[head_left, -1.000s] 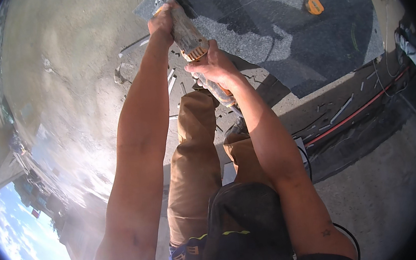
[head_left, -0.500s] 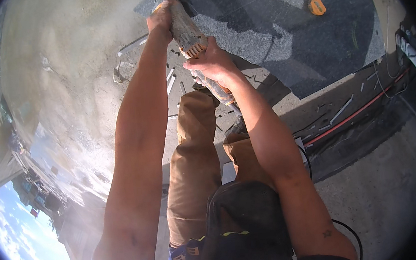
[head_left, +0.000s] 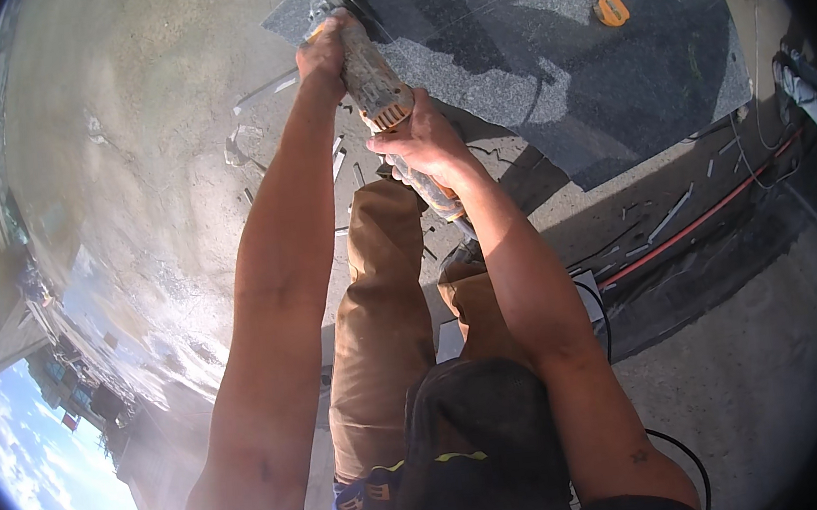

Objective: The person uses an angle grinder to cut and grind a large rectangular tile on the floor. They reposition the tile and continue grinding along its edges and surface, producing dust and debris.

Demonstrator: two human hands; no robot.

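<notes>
An angle grinder (head_left: 374,79), dusty and grey-white with orange parts, is held in both hands over the left part of a dark grey stone slab (head_left: 648,84). My left hand (head_left: 322,55) is closed round its front end, near the metal head. Farther back, my right hand (head_left: 427,140) wraps the rear handle. The disc is mostly hidden by the head and guard; whether it touches the stone I cannot tell. A thin pale line runs over the slab just beyond the grinder.
A yellow tape measure (head_left: 611,7) lies on the slab. Narrow stone offcuts (head_left: 672,214) and a red hose (head_left: 720,217) lie on the concrete at right. A black cord (head_left: 681,447) curves beside my right arm. Pale dust hangs at left.
The grinder has come slightly toward me along the slab, both hands still on it. More of the slab beyond it shows, and the dust at the upper left has thinned.
</notes>
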